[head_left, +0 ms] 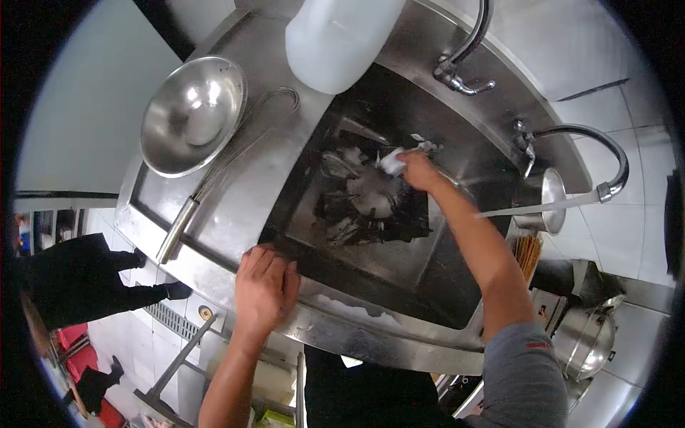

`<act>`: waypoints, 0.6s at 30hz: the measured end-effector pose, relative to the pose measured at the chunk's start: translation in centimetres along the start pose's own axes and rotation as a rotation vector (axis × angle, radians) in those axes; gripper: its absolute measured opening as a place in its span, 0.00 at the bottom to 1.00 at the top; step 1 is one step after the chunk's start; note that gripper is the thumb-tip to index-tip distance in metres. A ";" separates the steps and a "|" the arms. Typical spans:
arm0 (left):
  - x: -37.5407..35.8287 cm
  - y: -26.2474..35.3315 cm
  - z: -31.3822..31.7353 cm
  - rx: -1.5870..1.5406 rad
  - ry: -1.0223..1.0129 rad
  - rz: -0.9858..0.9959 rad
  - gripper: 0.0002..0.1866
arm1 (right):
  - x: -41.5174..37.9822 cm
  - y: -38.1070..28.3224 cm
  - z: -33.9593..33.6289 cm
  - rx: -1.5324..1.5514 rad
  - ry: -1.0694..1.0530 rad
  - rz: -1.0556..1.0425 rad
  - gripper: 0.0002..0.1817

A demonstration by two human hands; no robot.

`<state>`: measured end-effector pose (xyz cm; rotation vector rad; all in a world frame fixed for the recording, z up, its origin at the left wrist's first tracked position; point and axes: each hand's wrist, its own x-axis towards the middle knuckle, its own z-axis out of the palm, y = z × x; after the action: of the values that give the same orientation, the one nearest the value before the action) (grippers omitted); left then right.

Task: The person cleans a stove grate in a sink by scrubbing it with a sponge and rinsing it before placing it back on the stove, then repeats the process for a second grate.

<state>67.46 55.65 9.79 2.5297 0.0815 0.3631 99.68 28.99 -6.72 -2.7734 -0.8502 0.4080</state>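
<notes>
My right hand (419,170) reaches into the steel sink (460,292), its fingers closed on a small white pad (392,162). Beneath the pad is a dark, roughly square patch (399,227) on the sink floor, streaked with white foam (372,196). More suds show just beyond my fingertips. At the sink's front rim my left hand (265,285) rests with its fingers curled in and slightly blurred; no object shows in it.
A steel bowl (182,114) and a whisk (187,212) lie on the left drainboard. A white plastic jug (339,43) stands behind them. Water pours from the right tap (621,167) across my forearm. A steel pot (551,200) sits right. Someone in dark clothes (71,278) stands left.
</notes>
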 end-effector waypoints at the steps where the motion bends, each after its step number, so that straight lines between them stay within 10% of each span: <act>1: -0.1 0.0 0.1 -0.009 0.002 -0.001 0.03 | -0.8 -0.5 -0.2 0.155 -0.077 -0.065 0.16; 6: -0.2 -0.4 0.1 -0.006 -0.005 0.015 0.05 | -4.2 1.4 -1.5 0.127 0.638 0.277 0.15; 10: 0.2 0.0 0.1 0.034 -0.002 -0.008 0.06 | -4.9 1.6 4.1 0.093 0.295 -0.051 0.15; 14: -0.1 0.4 0.0 0.042 -0.036 0.003 0.05 | -4.9 5.2 2.8 0.270 0.326 0.229 0.15; 18: 0.1 0.4 -0.1 0.029 -0.058 -0.030 0.05 | -5.3 4.6 4.8 0.048 0.274 -0.086 0.15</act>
<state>67.54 55.43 10.12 2.5631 0.1033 0.2783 96.27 22.75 -11.41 -2.6543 -0.8742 0.0309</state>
